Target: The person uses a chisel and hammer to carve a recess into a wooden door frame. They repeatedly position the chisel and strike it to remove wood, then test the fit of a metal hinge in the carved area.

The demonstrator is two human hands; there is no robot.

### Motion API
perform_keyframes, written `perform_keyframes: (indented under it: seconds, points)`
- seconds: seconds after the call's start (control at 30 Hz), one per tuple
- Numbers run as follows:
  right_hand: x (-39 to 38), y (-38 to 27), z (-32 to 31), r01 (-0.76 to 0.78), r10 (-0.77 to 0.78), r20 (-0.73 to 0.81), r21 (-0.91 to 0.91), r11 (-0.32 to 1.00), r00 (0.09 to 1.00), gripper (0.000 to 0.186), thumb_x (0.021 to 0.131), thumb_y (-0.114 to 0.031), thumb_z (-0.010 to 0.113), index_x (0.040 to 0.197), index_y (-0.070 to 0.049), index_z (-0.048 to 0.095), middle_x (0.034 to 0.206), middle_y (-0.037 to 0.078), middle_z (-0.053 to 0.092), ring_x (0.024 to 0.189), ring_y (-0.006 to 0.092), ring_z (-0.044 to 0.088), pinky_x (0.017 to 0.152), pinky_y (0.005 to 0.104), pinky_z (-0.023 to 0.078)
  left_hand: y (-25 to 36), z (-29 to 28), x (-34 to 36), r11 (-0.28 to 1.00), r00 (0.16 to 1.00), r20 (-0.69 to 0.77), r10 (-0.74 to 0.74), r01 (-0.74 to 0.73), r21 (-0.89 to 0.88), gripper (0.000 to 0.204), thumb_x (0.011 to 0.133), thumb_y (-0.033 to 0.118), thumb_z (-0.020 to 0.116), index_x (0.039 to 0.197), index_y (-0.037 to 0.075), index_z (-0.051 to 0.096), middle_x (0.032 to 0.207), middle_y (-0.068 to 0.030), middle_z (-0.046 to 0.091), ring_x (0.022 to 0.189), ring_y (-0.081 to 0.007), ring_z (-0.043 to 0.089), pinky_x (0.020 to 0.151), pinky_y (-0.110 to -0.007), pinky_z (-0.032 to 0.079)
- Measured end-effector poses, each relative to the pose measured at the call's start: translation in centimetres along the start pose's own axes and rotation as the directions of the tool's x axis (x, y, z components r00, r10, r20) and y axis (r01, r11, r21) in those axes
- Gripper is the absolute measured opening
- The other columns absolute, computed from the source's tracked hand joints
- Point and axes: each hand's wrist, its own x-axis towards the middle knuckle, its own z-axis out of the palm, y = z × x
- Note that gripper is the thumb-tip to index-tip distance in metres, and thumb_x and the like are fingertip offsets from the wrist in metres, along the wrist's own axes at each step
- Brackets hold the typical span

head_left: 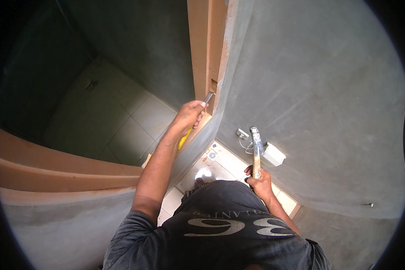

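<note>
Left hand (190, 116): your fingers wrapped round the chisel, thumb up along the blade.
Chisel (208, 97): yellow handle toward near side, tip at a notch (213, 84) in the door frame (201, 40); contact, can't tell.
Right hand (261, 183): your fingers closed round the hammer handle.
Hammer (257, 148): right of chisel, well apart, head at far end.
Floor drain (212, 155): between your arms, left of hammer.
</note>
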Motion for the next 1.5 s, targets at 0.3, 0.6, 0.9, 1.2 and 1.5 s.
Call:
perform_keyframes:
  seconds: [0.3,0.6,0.9,1.2,1.5]
  points:
    - [0.6,0.8,-0.7,0.063,-0.062,0.033,-0.036,0.997,0.998,0.020,0.072,0.002,0.066,0.092,0.001,0.064,0.087,0.004,0.063,0.078,0.0134,0.059,0.071,0.0298,0.049,0.6,0.1,-0.8,0.999,0.999,-0.026,-0.024,0.025,0.030,0.028,0.108,0.031,0.055,0.118,0.008,0.068,0.064,0.0048,0.049,0.051,-0.0068,0.039,0.046,-0.026,0.033]
    - [1.1,0.9,-1.1,0.056,-0.047,0.076,-0.114,0.992,0.996,0.022,0.077,-0.002,0.070,0.099,0.000,0.066,0.086,0.005,0.065,0.080,0.0136,0.060,0.074,0.0305,0.050,1.0,-0.1,-0.9,0.997,0.999,-0.026,-0.030,0.032,0.068,0.032,0.108,0.032,0.054,0.122,0.007,0.067,0.063,0.0041,0.049,0.051,-0.0073,0.039,0.045,-0.027,0.034]
    - [2.9,-1.8,-0.4,0.279,-0.228,0.204,-0.272,0.921,0.952,0.031,0.091,-0.023,0.076,0.109,0.001,0.065,0.087,0.012,0.068,0.077,0.0181,0.064,0.071,0.0346,0.053,2.8,-1.7,1.0,0.974,0.961,0.159,-0.224,0.221,0.041,0.022,0.109,0.026,0.050,0.110,0.006,0.061,0.069,0.0017,0.051,0.049,-0.0068,0.036,0.043,-0.026,0.036]
    - [5.3,-6.5,5.9,0.432,-0.056,0.592,-0.517,0.739,0.804,0.042,0.095,-0.035,0.071,0.119,-0.003,0.059,0.091,0.027,0.071,0.092,0.0480,0.069,0.082,0.0537,0.053,4.2,-1.8,1.6,0.938,0.914,0.216,-0.344,0.346,0.027,0.027,0.112,0.028,0.048,0.105,0.004,0.056,0.069,0.0040,0.045,0.049,-0.0054,0.035,0.045,-0.025,0.037]
    - [4.9,-5.6,14.7,0.586,-0.213,0.696,-0.354,0.729,0.686,0.026,0.093,-0.018,0.065,0.113,-0.001,0.061,0.098,0.029,0.070,0.098,0.0489,0.067,0.087,0.0550,0.052,5.8,-0.8,1.3,0.908,0.907,0.134,-0.398,0.369,0.199,0.031,0.113,0.031,0.043,0.093,0.010,0.053,0.068,0.0055,0.041,0.052,-0.0064,0.032,0.048,-0.025,0.035]
